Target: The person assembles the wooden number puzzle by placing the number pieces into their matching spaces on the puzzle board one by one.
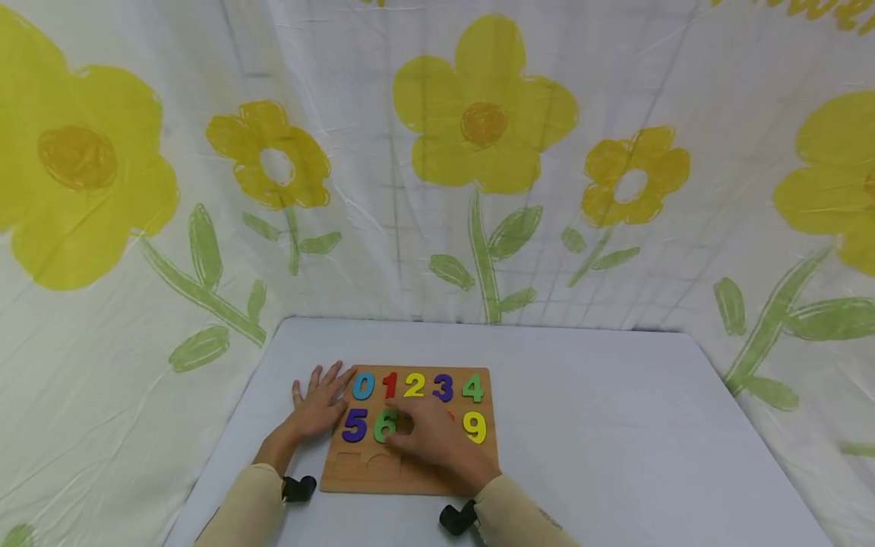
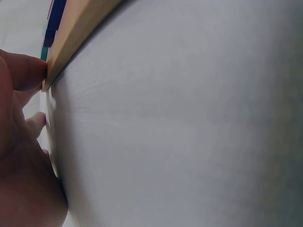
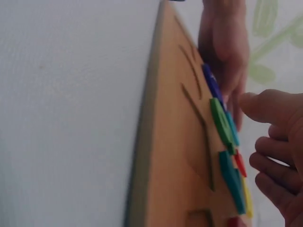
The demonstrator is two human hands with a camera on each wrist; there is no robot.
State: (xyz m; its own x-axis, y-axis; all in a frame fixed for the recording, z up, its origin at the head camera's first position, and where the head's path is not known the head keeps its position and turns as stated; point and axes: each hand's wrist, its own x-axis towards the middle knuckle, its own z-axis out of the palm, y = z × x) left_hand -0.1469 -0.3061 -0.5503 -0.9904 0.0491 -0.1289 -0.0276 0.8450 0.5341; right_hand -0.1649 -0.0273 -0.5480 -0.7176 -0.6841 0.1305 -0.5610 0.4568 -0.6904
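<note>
A wooden number board [image 1: 369,485] lies flat on the table with coloured digits in two rows. Spread fingers of my left hand [image 1: 317,410] rest by its left edge, the thumb touching the board's side. Over the lower row hovers my right hand [image 1: 437,434], thumb and fingers apart, nothing between them. The green 6 [image 1: 385,427] shows beside its thumb, with the purple 5 [image 1: 355,425] further left. Hidden under this hand in the head view, a teal 7 [image 3: 231,182] appears in the right wrist view. The yellow 9 [image 1: 475,427] sits to the hand's right.
The upper row runs from a blue 0 [image 1: 363,386] to a green 4 [image 1: 472,388]. Carved recesses line the board's near strip. A white table [image 1: 615,425] extends to the right, and a flower-printed curtain [image 1: 369,251] hangs behind it.
</note>
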